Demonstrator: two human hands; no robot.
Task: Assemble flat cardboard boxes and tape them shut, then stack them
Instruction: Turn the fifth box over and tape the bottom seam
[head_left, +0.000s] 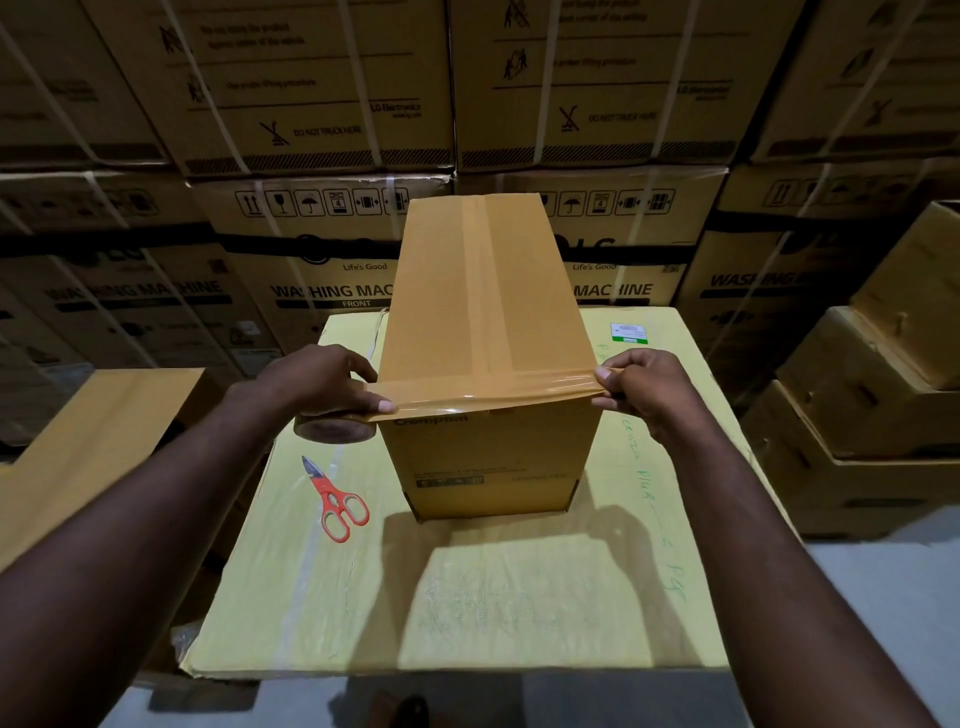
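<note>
Gripping the half-hidden tape roll (332, 430), the left hand (322, 382) stretches tape (488, 397) to the pinching right hand (649, 397).

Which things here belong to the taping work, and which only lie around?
In use: box, tape roll in left hand, tape strip pinched by right hand; probably scissors.
Lying about: washing machine cartons, brown cartons at right.

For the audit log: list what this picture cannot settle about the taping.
Head view:
- box: underside and far end hidden by its own body.
- tape roll: partly covered by the left hand.
- tape strip: end buried in the right hand's pinch.
- front print: too small.
</note>
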